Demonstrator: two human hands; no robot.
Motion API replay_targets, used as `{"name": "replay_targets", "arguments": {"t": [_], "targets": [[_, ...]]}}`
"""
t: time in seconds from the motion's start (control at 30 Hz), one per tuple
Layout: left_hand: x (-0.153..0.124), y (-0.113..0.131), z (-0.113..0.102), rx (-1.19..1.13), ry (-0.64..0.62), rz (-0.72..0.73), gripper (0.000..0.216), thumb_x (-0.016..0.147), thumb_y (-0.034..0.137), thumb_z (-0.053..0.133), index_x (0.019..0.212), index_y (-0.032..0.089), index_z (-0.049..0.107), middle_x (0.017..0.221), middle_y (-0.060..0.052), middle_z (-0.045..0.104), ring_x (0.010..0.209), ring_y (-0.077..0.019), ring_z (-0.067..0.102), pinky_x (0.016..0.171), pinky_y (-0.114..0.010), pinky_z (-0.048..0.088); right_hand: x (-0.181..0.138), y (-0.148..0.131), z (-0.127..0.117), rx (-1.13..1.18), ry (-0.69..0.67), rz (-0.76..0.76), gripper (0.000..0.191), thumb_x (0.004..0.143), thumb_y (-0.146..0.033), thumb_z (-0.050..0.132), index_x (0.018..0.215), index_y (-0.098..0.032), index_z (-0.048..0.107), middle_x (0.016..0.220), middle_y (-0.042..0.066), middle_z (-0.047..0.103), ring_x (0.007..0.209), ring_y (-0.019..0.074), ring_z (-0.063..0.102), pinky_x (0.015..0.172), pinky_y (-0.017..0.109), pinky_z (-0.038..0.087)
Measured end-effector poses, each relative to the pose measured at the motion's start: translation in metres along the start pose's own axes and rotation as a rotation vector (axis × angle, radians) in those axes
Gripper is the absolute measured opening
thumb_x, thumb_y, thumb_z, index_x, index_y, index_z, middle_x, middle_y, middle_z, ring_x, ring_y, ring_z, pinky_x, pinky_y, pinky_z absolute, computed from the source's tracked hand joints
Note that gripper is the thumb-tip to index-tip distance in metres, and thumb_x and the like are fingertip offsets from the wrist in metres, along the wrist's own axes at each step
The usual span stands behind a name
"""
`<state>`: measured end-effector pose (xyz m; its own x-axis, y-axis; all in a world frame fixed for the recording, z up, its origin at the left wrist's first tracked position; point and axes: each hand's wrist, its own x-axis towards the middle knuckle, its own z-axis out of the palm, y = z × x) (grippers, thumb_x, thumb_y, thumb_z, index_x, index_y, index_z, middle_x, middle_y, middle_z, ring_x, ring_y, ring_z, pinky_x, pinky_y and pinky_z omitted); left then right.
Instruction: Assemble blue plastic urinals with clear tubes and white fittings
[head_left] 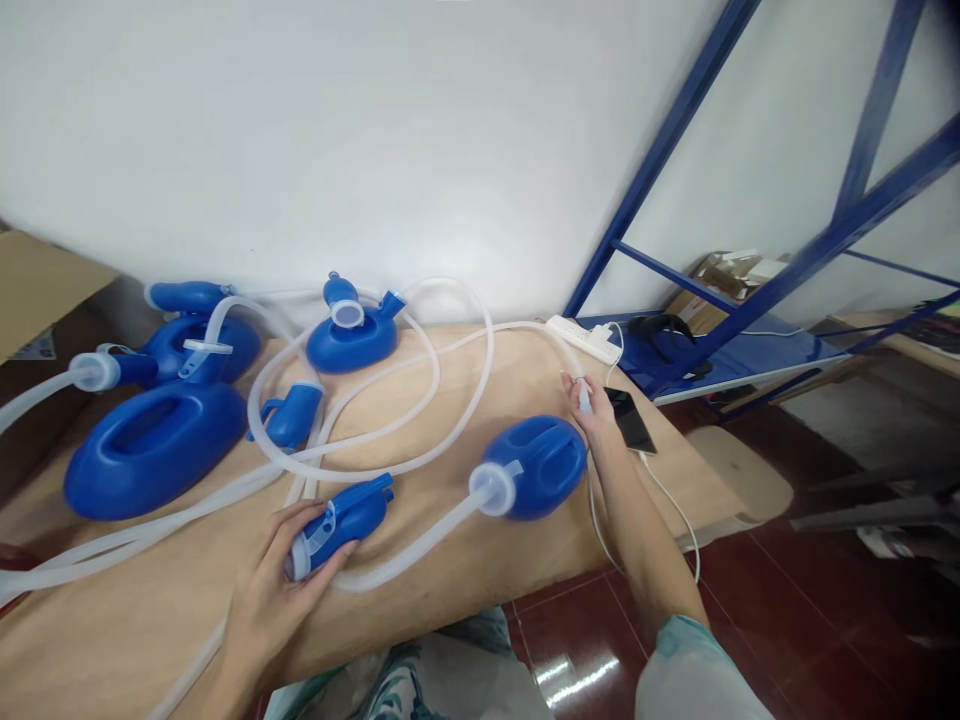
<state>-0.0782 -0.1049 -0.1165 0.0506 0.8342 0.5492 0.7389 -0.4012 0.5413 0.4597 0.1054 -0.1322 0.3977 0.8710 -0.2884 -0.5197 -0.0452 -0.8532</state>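
My left hand (279, 580) grips a small blue plastic funnel piece (346, 518) with a white collar, lying on the wooden table (465, 570) near its front edge. My right hand (592, 405) reaches to the table's right side and pinches the end of a clear flexible tube (450, 345) that loops back across the table. Just left of that hand lies a blue plastic bottle (536, 465) with a white cap and a tube attached.
Several more blue plastic containers (154, 445) and tangled clear tubes (112, 545) cover the table's left half. A phone (631, 420) on a white cable and a white power strip (585, 338) sit at the right edge. A blue metal rack (720, 340) stands to the right, a cardboard box (30, 290) at far left.
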Motion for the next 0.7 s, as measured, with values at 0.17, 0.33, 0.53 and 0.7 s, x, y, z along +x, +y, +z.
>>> {"name": "replay_targets", "arguments": {"t": [0.17,0.33,0.53,0.7], "targets": [[0.0,-0.001,0.0,0.009,-0.002,0.028,0.043,0.094,0.05,0.075,0.125,0.024,0.062,0.123,-0.01,0.067,0.109,-0.0299,0.072,0.096,-0.045,0.059,-0.012,0.005,0.009,-0.009,0.046,-0.186,0.03,0.086,-0.048,0.075,0.105,-0.028,0.062,0.102,0.002,0.074,0.098,0.017,0.078,0.066,0.02,0.065],[0.0,-0.002,-0.001,0.016,-0.004,0.021,0.043,0.093,0.051,0.075,0.125,0.024,0.063,0.122,-0.01,0.067,0.109,-0.03,0.072,0.095,-0.045,0.06,-0.042,0.003,0.012,-0.153,-0.127,-0.38,0.063,0.082,-0.075,0.069,0.13,-0.034,0.061,0.13,0.005,0.066,0.11,0.0223,0.076,0.071,0.026,0.064],[0.001,0.0,0.002,0.012,-0.007,0.034,0.042,0.093,0.051,0.075,0.123,0.024,0.064,0.121,-0.009,0.069,0.107,-0.0291,0.072,0.095,-0.044,0.06,-0.073,0.003,0.013,-0.215,-0.357,-0.451,0.134,0.031,-0.054,0.103,0.152,-0.044,0.046,0.154,0.007,0.048,0.13,0.033,0.065,0.088,0.04,0.067],[0.003,0.002,0.006,0.021,0.001,0.054,0.042,0.093,0.05,0.075,0.123,0.023,0.064,0.12,-0.01,0.07,0.11,-0.0299,0.072,0.097,-0.046,0.06,-0.077,0.004,0.021,-0.147,-0.303,-0.474,0.126,0.038,-0.067,0.098,0.151,-0.043,0.048,0.154,0.009,0.048,0.13,0.0363,0.065,0.087,0.046,0.067]]}}
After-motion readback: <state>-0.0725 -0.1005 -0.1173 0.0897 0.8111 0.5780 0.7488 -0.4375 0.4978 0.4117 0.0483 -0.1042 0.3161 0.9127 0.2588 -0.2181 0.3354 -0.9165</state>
